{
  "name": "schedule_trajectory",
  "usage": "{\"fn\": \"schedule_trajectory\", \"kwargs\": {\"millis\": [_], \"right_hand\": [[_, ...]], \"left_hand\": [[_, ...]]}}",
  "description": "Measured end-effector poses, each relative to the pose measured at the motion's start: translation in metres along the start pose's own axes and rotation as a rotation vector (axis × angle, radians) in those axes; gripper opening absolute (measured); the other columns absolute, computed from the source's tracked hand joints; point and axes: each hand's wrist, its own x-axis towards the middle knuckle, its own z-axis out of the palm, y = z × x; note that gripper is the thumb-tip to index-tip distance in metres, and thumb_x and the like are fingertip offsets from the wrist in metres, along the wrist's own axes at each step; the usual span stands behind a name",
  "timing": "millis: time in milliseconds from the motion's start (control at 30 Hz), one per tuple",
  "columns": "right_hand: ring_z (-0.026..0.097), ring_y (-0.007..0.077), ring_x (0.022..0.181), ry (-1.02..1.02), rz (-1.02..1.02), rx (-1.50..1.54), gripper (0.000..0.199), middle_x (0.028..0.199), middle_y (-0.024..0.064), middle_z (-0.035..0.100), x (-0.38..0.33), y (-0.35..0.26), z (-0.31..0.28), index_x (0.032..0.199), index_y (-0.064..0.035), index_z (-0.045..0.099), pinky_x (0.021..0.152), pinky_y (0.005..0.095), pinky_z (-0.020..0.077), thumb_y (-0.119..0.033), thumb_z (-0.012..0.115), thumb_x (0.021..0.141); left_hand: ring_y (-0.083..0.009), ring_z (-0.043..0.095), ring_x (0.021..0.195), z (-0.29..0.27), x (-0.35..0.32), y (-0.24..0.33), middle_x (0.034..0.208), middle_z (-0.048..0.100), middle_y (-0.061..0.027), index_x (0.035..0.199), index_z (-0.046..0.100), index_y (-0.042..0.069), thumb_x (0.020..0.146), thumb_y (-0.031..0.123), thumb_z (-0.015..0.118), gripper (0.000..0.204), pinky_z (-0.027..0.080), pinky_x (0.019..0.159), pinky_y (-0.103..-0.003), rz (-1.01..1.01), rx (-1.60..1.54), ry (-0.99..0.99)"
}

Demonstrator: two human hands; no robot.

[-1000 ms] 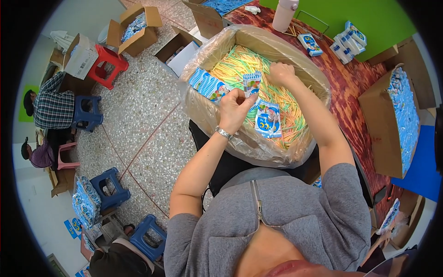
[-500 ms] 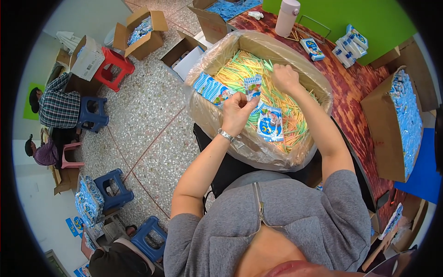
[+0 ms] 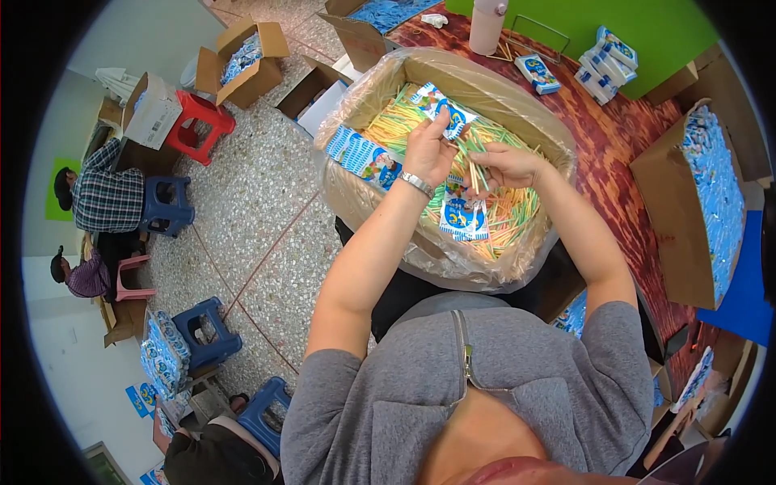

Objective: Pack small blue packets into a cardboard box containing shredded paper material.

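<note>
A blue and white packet (image 3: 428, 99) is held between the thumb and fingers of my left hand (image 3: 431, 152). Close by on its right, my right hand (image 3: 511, 166) grips a small bunch of thin pastel sticks (image 3: 475, 166), with their ends pointing toward the packet. Both hands are over a cardboard box lined with clear plastic (image 3: 508, 89). Loose yellow, green and orange sticks (image 3: 386, 123) fill this box. Another packet (image 3: 465, 220) lies on the sticks near me, and a stack of flat packets (image 3: 361, 156) rests at the box's left side.
The red-patterned table (image 3: 602, 174) carries a pale bottle (image 3: 488, 26), small packs (image 3: 606, 69) and a large box of blue packets (image 3: 675, 210). Stools (image 3: 202, 127) and open boxes (image 3: 242, 63) stand on the speckled floor. Other people (image 3: 105, 190) sit at the left.
My right hand has come from the box's far side toward my left hand, bringing a bunch of sticks. My left hand has moved slightly right and up with a packet.
</note>
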Motion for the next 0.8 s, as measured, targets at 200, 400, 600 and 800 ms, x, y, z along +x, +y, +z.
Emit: {"fn": "schedule_trajectory", "kwargs": {"millis": [200, 400, 600, 800], "right_hand": [[0.067, 0.0214, 0.084, 0.039, 0.001, 0.156, 0.029, 0.097, 0.0141, 0.065, 0.002, 0.024, 0.003, 0.113, 0.0019, 0.051, 0.074, 0.0352, 0.0597, -0.023, 0.055, 0.098], [0.065, 0.0168, 0.08, 0.064, -0.014, -0.006, 0.026, 0.092, 0.0104, 0.064, 0.007, 0.032, 0.012, 0.108, 0.0023, 0.055, 0.069, 0.0306, 0.0576, -0.021, 0.058, 0.097], [0.067, 0.0202, 0.082, 0.143, 0.017, 0.144, 0.026, 0.092, 0.0097, 0.064, 0.003, 0.027, 0.032, 0.105, -0.0002, 0.055, 0.071, 0.0318, 0.059, -0.025, 0.054, 0.099], [0.062, 0.0133, 0.074, 0.132, -0.042, 0.358, 0.025, 0.089, 0.006, 0.06, 0.009, 0.03, 0.032, 0.105, -0.0014, 0.055, 0.058, 0.0249, 0.0548, -0.026, 0.055, 0.099]], "left_hand": [[-0.0191, 0.063, 0.084, -0.003, -0.002, -0.014, 0.095, 0.064, -0.0046, 0.108, 0.058, 0.004, 0.096, 0.02, 0.061, 0.021, 0.053, 0.074, -0.039, -0.09, 0.138, -0.015], [-0.0138, 0.062, 0.08, 0.007, -0.004, -0.024, 0.092, 0.065, -0.0011, 0.102, 0.06, 0.006, 0.094, 0.019, 0.063, 0.015, 0.054, 0.071, -0.034, 0.019, 0.156, -0.01], [-0.0137, 0.064, 0.079, -0.003, -0.012, -0.016, 0.092, 0.066, -0.0017, 0.1, 0.06, 0.007, 0.094, 0.019, 0.063, 0.014, 0.055, 0.069, -0.033, 0.005, 0.136, 0.009], [-0.0121, 0.065, 0.079, -0.009, -0.018, -0.003, 0.092, 0.067, -0.0017, 0.1, 0.06, 0.005, 0.095, 0.019, 0.062, 0.015, 0.055, 0.065, -0.031, -0.088, 0.219, -0.021]]}}
